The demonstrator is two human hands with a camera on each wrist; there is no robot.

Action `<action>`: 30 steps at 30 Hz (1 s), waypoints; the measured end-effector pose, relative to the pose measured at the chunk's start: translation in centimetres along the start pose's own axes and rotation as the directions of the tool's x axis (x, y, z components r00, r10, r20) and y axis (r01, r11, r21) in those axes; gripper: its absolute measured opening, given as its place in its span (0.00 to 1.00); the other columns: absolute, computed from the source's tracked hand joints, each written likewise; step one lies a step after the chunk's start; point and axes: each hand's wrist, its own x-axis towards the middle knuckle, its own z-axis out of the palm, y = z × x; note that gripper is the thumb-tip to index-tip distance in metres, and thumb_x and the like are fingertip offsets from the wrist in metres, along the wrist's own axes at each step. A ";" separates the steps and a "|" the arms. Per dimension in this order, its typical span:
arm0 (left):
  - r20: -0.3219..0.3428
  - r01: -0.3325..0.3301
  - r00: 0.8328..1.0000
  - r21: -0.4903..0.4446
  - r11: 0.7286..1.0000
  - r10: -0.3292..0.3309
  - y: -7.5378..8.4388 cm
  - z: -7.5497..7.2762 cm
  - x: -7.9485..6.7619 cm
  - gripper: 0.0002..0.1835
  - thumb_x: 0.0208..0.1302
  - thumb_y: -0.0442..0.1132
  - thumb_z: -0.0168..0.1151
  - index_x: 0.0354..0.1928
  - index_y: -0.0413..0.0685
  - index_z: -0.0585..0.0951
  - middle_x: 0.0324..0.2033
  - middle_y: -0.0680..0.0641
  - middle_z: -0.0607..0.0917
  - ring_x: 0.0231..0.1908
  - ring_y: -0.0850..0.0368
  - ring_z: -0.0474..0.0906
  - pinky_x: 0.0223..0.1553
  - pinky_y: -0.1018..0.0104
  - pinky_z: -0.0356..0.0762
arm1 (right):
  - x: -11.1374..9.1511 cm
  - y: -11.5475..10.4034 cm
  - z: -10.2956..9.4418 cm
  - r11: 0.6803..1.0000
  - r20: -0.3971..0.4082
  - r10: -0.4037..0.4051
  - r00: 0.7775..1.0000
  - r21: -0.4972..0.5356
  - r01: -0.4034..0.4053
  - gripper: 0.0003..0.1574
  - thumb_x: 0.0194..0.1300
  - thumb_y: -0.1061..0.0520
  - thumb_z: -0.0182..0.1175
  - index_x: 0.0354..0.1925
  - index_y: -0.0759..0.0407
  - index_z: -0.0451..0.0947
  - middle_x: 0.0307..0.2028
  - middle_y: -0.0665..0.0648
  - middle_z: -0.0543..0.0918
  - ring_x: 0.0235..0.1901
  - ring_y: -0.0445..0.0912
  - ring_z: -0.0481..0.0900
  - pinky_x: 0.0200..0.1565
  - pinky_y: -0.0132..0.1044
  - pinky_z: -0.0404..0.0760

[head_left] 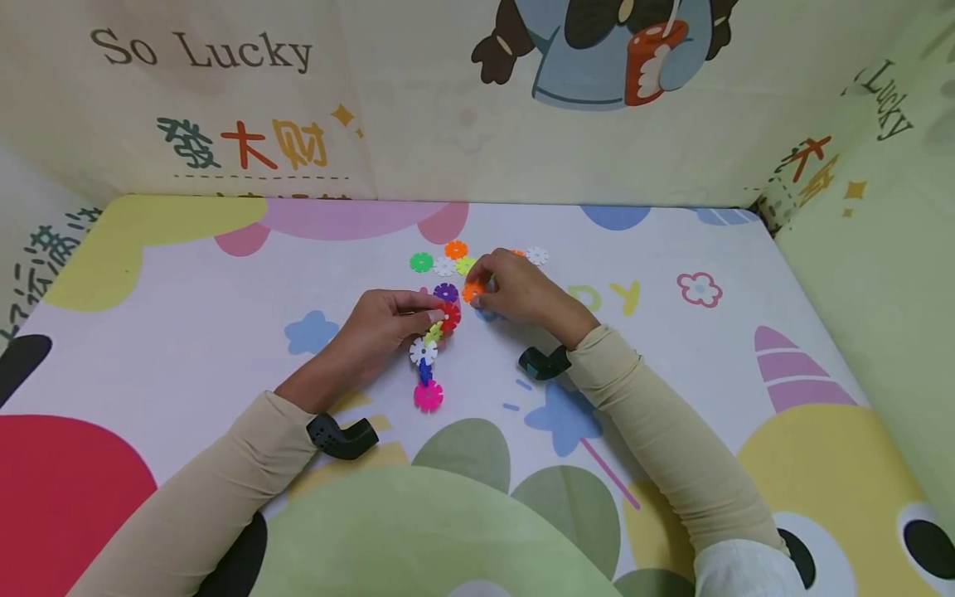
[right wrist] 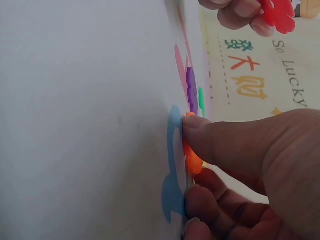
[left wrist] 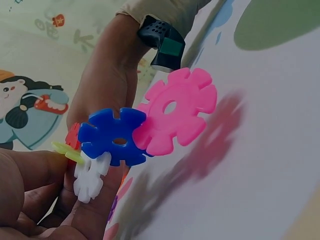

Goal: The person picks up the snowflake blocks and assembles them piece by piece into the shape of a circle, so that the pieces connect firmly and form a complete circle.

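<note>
My left hand (head_left: 388,322) pinches a chain of interlocked plastic snowflake discs by its red disc (head_left: 450,317). From there the chain runs through a yellow-green disc (head_left: 433,333), a white disc (left wrist: 90,180) and a blue disc (left wrist: 112,137) to a pink disc (left wrist: 175,110) at the far end, held off the table. To the right, my right hand (head_left: 522,288) has an orange snowflake disc (right wrist: 193,159) between thumb and fingers, down at the tabletop. A gap separates this orange disc from the chain.
Loose discs lie just beyond the hands: purple (head_left: 446,292), green (head_left: 421,262), white (head_left: 443,266), yellow (head_left: 466,265) and orange (head_left: 456,249). Another white disc (head_left: 537,255) lies behind the right hand. A printed cloth wall (head_left: 418,157) stands along the table's back edge.
</note>
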 end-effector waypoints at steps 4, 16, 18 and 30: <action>-0.006 0.000 1.000 -0.002 1.000 0.000 0.1 0.0 0.0 0.14 0.67 0.35 0.63 0.52 0.37 0.82 0.53 0.45 0.81 0.40 0.54 0.79 0.39 0.71 0.80 | 0.0 -0.1 0.0 0.999 0.016 0.026 1.000 0.043 -0.026 0.20 0.62 0.57 0.68 0.51 0.60 0.78 0.39 0.56 0.78 0.38 0.48 0.73 0.38 0.37 0.78; -0.013 -0.023 1.000 0.005 1.000 0.023 0.1 -0.1 -0.1 0.14 0.67 0.35 0.63 0.51 0.36 0.82 0.54 0.46 0.78 0.41 0.56 0.75 0.36 0.73 0.77 | -0.3 0.7 -0.6 0.992 0.003 0.066 0.998 0.103 -0.066 0.09 0.64 0.61 0.63 0.44 0.59 0.80 0.37 0.55 0.80 0.39 0.49 0.74 0.40 0.37 0.78; -0.013 -0.025 1.000 0.012 1.000 0.025 0.0 -0.1 0.0 0.14 0.66 0.35 0.63 0.51 0.37 0.82 0.54 0.46 0.78 0.38 0.57 0.74 0.33 0.73 0.75 | -0.5 0.9 -0.7 0.992 -0.011 0.059 0.998 0.116 -0.057 0.07 0.64 0.61 0.63 0.42 0.59 0.81 0.36 0.55 0.80 0.37 0.49 0.74 0.39 0.37 0.77; -0.015 -0.016 1.000 0.031 0.999 0.016 -0.2 -0.1 0.0 0.14 0.67 0.36 0.63 0.51 0.39 0.83 0.52 0.46 0.80 0.38 0.55 0.75 0.33 0.72 0.75 | -0.8 1.0 -0.9 0.983 -0.047 0.000 0.999 0.184 0.009 0.07 0.65 0.64 0.62 0.42 0.61 0.82 0.35 0.56 0.81 0.36 0.49 0.75 0.40 0.36 0.77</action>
